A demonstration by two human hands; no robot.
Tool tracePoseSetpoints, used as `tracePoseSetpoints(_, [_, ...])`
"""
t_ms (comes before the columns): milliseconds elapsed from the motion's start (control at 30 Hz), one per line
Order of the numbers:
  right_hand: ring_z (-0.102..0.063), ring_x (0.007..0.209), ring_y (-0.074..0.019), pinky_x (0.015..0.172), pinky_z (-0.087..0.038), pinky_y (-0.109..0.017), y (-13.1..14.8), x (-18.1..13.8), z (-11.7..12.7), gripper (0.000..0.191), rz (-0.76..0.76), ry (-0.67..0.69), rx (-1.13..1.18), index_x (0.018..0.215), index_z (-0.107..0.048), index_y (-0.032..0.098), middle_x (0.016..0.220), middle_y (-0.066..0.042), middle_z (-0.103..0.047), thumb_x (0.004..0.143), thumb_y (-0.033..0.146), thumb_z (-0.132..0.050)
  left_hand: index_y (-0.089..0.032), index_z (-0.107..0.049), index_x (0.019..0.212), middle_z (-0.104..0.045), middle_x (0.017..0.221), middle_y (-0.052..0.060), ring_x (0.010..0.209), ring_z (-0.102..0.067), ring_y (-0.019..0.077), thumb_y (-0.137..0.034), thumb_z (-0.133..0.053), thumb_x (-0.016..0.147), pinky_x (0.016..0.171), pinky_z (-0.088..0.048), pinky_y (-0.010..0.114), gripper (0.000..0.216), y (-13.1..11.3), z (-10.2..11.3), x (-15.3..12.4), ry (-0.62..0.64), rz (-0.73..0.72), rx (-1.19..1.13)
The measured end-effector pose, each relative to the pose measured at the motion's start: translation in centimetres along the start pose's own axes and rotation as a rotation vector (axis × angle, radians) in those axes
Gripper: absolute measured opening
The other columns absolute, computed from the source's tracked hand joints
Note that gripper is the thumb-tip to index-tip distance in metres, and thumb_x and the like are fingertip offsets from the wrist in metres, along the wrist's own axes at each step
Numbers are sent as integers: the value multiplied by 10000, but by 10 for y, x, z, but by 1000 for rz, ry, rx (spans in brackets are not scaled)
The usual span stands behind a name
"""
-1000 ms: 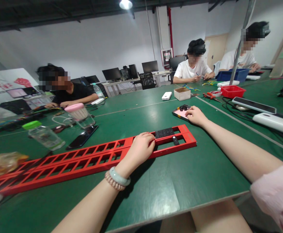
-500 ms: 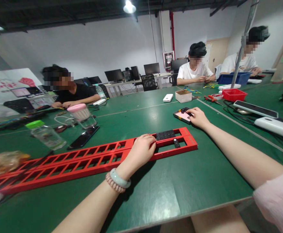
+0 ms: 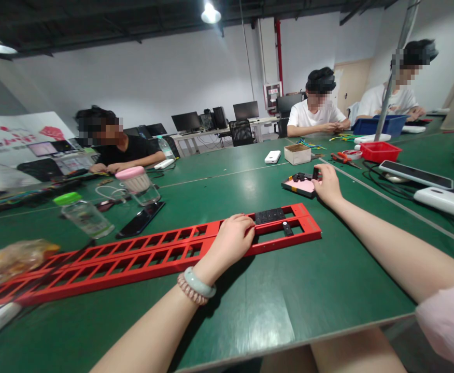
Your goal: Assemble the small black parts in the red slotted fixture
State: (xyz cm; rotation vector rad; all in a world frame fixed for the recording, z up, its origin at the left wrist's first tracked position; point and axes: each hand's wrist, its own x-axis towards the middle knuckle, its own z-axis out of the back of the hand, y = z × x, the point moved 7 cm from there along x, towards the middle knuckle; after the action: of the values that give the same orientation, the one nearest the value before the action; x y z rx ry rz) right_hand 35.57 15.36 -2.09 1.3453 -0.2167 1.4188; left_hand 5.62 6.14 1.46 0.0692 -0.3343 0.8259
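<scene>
A long red slotted frame (image 3: 149, 264) lies slantwise across the green table. My left hand (image 3: 235, 235) rests over it with bent fingers closed on its rails; the fingertips are partly hidden. Several black blocks (image 3: 269, 215) sit side by side in the far row near its right end. One more black block (image 3: 287, 228), with a light round spot, is in the near row. Beyond the frame, my right hand (image 3: 328, 186) pinches a small black block (image 3: 315, 173) upright at the edge of a shallow black tray (image 3: 299, 190). Loose black pieces lie on its pink bottom.
Behind the frame are a dark phone (image 3: 140, 219), a green-capped bottle (image 3: 85, 216) and a pink-lidded jar (image 3: 139, 186). A cardboard box (image 3: 297, 154), a red bin (image 3: 380, 152) and cables stand beyond the tray. Co-workers sit across the table.
My right hand has lifted a black block from the pieces in the tray to its right edge. My left hand stays on the frame. The view has shifted slightly.
</scene>
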Motion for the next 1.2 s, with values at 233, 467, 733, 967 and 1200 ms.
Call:
tracePoseSetpoints(233, [-507, 1038, -277, 903, -442, -455, -5, -4, 6, 442, -98, -51, -25, 1110, -536, 103, 1110, -178, -504, 697, 237, -617, -163, -653, 806, -678, 868, 64, 886, -602, 191, -174, -438, 851, 929, -425, 332, 221, 1, -1, -1, -18, -4, -10])
tracePoseSetpoints(467, [-605, 777, -211, 725, -533, -397, 11, -11, 10, 498, -215, -8, 99, 1105, -558, 104, 1085, -164, -538, 675, 331, -666, -166, -653, 796, -679, 859, 63, 873, -605, 189, -174, -443, 844, 924, -430, 332, 216, 2, 0, -2, -33, -7, -7])
tracePoseSetpoints(733, [-642, 753, -201, 746, -527, -376, 86, -24, -3, 413, -187, 245, 296, 1014, -604, 124, 903, -102, -667, 684, 360, -684, -170, -655, 787, -683, 895, 69, 925, -597, 197, -175, -433, 854, 925, -427, 337, 232, 4, 0, 1, -40, -6, -4])
tracePoseSetpoints(967, [-635, 731, -169, 671, -542, -323, 153, -48, -13, 419, 4, 487, 408, 1043, -604, 147, 971, -91, -646, 693, 363, -685, -169, -661, 796, -679, 882, 75, 929, -596, 200, -182, -435, 854, 930, -423, 336, 233, 3, 1, -1, -32, 13, -18])
tracePoseSetpoints(1200, [-612, 877, -194, 750, -529, -342, 172, -60, -10, 387, 85, 543, 403, 1038, -620, 168, 1013, -89, -609, 687, 310, -699, -171, -671, 807, -683, 891, 72, 914, -602, 199, -162, -440, 846, 937, -426, 346, 234, 2, 0, -3, -39, 4, -19])
